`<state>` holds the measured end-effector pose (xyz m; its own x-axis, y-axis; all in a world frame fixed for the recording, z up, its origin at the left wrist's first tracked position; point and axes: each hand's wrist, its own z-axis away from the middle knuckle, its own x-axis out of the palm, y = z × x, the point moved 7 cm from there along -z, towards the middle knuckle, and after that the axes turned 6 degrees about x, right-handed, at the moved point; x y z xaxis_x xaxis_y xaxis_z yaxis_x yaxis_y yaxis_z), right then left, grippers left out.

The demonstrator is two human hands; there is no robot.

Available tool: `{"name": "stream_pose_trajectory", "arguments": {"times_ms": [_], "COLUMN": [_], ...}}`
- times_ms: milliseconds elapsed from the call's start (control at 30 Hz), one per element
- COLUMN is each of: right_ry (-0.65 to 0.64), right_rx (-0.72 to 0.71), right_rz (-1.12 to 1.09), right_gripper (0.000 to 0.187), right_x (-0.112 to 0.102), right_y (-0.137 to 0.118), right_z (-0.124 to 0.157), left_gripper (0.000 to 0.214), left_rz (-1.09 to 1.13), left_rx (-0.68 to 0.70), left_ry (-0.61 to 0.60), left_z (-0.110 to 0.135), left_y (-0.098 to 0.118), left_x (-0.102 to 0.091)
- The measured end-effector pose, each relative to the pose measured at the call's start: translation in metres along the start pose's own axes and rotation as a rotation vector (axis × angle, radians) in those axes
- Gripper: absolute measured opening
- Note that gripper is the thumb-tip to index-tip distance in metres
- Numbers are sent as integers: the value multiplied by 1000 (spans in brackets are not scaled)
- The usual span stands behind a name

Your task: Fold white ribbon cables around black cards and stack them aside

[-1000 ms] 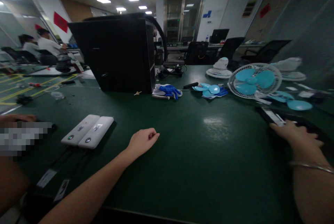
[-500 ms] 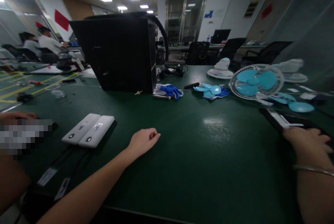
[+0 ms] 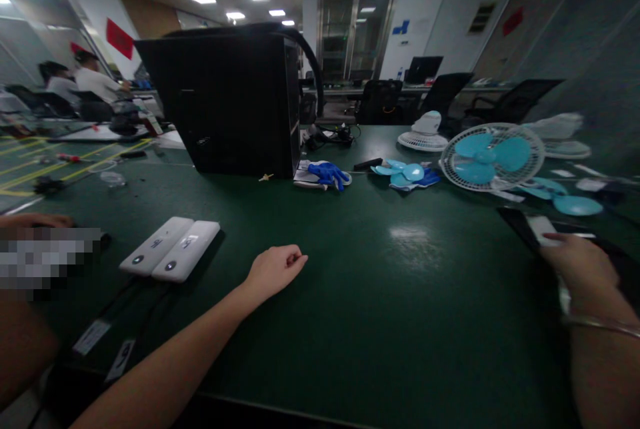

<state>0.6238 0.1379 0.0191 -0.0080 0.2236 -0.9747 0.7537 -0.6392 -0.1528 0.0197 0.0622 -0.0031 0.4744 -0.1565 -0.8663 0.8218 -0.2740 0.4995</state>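
Note:
My left hand [image 3: 274, 270] rests on the green tabletop [image 3: 350, 322] in a loose fist, thumb toward the right, with nothing visible in it. At the right edge, my right hand [image 3: 583, 269] has its thumb pressed on a flat white object [image 3: 543, 229]; its fingers are mostly hidden underneath. The object's kind does not show. Beneath that hand lies a flat black item [image 3: 515, 221], partly covered. Two white power banks [image 3: 185, 252] with dark cables lie side by side, left of my left hand.
Another person's hand [image 3: 37, 220] is at the left edge, beside a blurred-out patch. Behind stand a black computer case [image 3: 225, 109], blue-and-white gloves [image 3: 327, 174], a key [image 3: 266, 177], a blue fan blade [image 3: 400, 171] and a fan head [image 3: 493, 156]. Further fan parts lie at the right.
My right hand has shifted slightly left and turned, its thumb now on the white object, which has moved with it. My left hand has stayed still.

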Motion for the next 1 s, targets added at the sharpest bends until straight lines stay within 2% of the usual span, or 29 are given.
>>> {"name": "stream_pose_trajectory", "arguments": {"times_ms": [100,233,367,467,567,667,800,933,1000], "right_ry": [-88,-195,-440,-698,-927,-1021,-1015,-998,-920], "right_rx": [-31,-323,-693,-991,-1179,-1246,-1211,-1197,-1200], "right_rz": [-76,-242,-405,-458,-394,-370,-385,-371,-320], "right_gripper": [57,53,53,49,44,41,43,49,53], "right_x": [-3,-8,-19,-29,-33,-35,-36,-30,-25], "right_y": [-25,-96,-169,-206,-219,-223,-225,-223,-221], "right_z": [14,52,126,200,260,289,293,291,281], "left_gripper": [34,35,42,49,53,50,40,36,35], "left_rz": [-1,41,183,460,739,806,745,720,717], "left_rx": [3,18,20,-6,-26,-2,99,154,152], "left_ry": [11,28,52,52,-25,-210,-362,-422,-435], "left_z": [0,1,1,-1,-3,-1,5,8,8], "left_y": [2,4,0,-6,-7,3,17,22,20], "left_x": [-2,-5,-6,0,10,21,24,26,29]}}
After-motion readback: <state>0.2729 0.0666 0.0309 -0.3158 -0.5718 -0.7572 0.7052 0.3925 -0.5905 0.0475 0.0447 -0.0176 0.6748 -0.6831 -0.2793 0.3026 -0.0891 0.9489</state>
